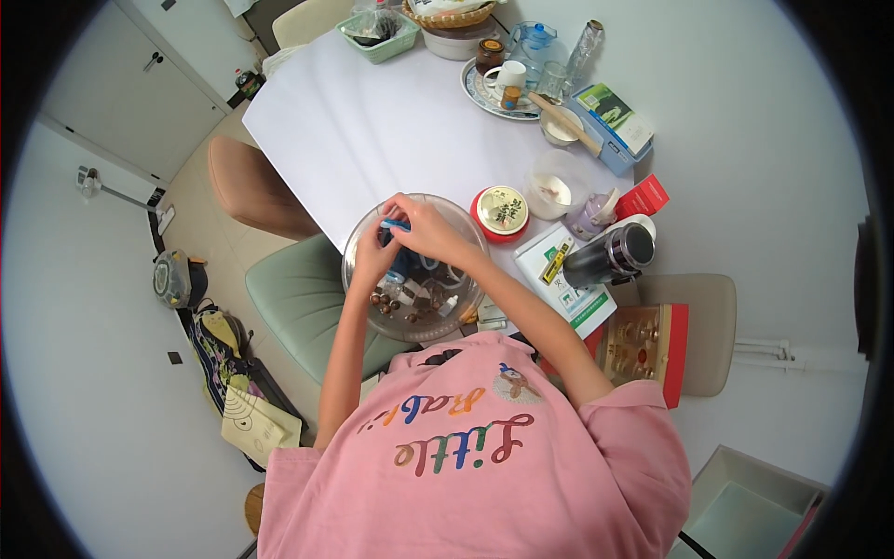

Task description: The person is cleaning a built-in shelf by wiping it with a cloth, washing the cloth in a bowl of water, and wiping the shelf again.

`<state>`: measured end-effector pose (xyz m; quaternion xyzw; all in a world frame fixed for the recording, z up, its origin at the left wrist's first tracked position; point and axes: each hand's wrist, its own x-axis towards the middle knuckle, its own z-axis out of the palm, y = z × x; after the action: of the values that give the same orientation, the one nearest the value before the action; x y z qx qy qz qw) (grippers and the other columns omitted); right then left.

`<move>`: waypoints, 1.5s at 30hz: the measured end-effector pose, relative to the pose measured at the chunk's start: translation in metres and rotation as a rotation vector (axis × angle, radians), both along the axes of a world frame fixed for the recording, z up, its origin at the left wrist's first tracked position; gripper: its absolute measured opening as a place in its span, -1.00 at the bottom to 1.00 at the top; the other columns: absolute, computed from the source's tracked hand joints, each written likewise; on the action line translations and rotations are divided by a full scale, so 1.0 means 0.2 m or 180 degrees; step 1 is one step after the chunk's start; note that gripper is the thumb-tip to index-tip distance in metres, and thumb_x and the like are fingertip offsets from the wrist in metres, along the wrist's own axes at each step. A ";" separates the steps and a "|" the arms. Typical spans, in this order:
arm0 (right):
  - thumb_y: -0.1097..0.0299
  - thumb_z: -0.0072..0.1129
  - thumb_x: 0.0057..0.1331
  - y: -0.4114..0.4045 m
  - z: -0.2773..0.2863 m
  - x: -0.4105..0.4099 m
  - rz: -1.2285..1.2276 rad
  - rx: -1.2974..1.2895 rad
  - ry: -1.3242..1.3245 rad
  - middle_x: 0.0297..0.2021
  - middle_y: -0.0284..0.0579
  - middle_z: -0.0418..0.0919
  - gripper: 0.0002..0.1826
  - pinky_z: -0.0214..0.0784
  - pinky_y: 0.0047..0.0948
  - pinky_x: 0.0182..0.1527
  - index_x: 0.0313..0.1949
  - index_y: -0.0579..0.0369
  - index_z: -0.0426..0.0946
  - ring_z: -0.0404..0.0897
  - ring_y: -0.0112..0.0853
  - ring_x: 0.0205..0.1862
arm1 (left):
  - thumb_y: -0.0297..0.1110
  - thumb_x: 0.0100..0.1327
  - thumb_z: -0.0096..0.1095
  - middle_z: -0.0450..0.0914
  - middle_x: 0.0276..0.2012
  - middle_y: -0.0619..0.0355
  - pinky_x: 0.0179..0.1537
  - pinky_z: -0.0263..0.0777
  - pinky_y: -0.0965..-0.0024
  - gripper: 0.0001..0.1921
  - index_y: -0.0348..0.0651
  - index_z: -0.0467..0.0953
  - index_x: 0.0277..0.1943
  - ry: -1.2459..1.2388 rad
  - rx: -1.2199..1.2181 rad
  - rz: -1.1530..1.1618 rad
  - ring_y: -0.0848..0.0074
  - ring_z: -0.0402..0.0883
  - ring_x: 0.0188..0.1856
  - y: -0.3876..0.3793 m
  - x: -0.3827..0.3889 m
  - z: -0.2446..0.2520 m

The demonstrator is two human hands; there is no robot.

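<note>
A small blue item with a lighter blue edge is held between my left hand and my right hand, above a round translucent tray. Fingers cover much of it, so its kind is unclear. Darker blue material shows just below the hands; whether it joins the held item cannot be told. Inside the tray lie several brown round nuts or beads, a small white bottle, wrapped pieces and a pale looped cord.
Right of the tray stand a red tin with a cream lid, a clear tub and a dark thermos lying over a white box. Farther back is a patterned tray with cups. A green chair sits at left.
</note>
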<state>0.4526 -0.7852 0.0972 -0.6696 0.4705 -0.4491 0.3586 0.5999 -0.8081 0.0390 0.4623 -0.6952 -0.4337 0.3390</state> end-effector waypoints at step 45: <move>0.56 0.01 0.00 0.26 -0.37 0.13 -0.0230 -0.0338 -0.0372 0.05 0.11 0.14 -0.39 0.12 -0.22 0.11 0.11 0.15 0.13 0.17 -0.13 0.14 | -0.18 0.26 -0.10 0.55 -0.28 0.01 -0.14 0.46 0.24 -0.72 -0.21 0.44 -0.19 0.3881 0.3503 0.0779 0.26 0.56 -0.24 0.04 0.01 -0.48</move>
<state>0.4777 -0.7337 0.0224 -0.6429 0.4482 -0.5244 0.3330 0.6016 -0.7992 -0.0562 0.3184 -0.0228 -0.8463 0.4265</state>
